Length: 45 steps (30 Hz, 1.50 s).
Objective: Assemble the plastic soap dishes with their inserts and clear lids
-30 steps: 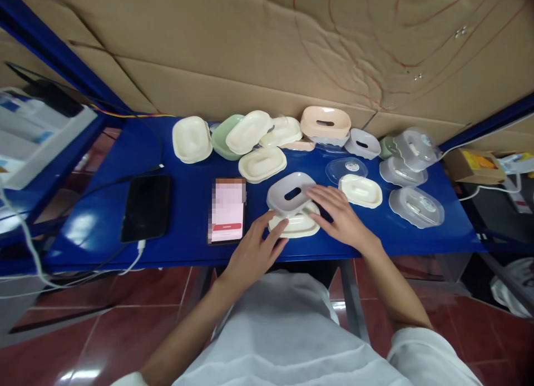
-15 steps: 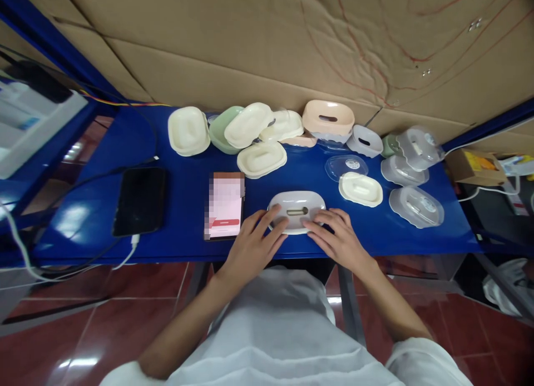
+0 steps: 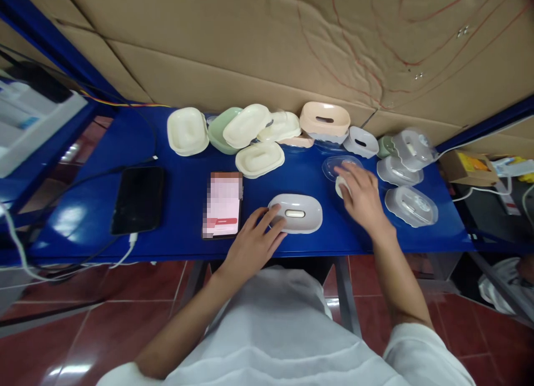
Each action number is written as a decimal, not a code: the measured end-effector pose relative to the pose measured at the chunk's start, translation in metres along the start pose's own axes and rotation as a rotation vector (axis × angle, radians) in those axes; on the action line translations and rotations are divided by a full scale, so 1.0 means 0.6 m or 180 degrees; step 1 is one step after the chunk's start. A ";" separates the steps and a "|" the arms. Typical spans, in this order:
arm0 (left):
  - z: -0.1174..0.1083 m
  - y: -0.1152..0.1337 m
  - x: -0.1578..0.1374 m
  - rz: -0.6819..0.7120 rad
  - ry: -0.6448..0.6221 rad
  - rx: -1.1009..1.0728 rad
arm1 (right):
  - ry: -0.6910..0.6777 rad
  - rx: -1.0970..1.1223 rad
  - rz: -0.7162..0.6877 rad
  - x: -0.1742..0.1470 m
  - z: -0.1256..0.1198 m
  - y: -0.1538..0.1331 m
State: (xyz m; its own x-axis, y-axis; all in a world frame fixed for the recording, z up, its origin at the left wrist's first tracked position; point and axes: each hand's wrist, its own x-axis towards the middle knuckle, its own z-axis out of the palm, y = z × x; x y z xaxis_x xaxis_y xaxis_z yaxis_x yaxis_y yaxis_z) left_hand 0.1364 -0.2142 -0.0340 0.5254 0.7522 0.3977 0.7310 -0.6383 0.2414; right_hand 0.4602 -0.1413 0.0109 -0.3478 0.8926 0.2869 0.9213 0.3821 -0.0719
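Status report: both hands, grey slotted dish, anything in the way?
Left hand on grey slotted dish, cream showing through slot. Right hand over cream dish, by clear lid, grip unclear. Phone close left, seemingly clear of hands.

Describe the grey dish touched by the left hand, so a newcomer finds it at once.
On the near side of the blue table, find the lit phone. Just right of it, the left hand touches a grey dish. Its slot shows cream, while the slot of the farther grey dish looks dark.
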 end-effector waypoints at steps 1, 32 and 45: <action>-0.001 0.001 0.000 0.0010 0.0022 0.0049 | -0.0182 -0.0155 0.0252 0.019 0.000 0.021; -0.005 -0.002 -0.002 -0.0457 0.0185 -0.1180 | 0.0237 0.1416 -0.0039 -0.083 0.022 -0.103; 0.001 -0.004 -0.007 -0.0498 0.0115 -0.1370 | 0.0545 0.1160 -0.0199 -0.101 0.046 -0.135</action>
State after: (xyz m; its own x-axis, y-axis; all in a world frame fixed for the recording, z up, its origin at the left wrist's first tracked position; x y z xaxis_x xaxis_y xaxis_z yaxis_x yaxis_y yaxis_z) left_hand 0.1328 -0.2159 -0.0367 0.4022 0.8435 0.3559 0.5489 -0.5333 0.6437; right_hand 0.4015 -0.2198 -0.0269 -0.3389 0.8240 0.4541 0.7668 0.5216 -0.3742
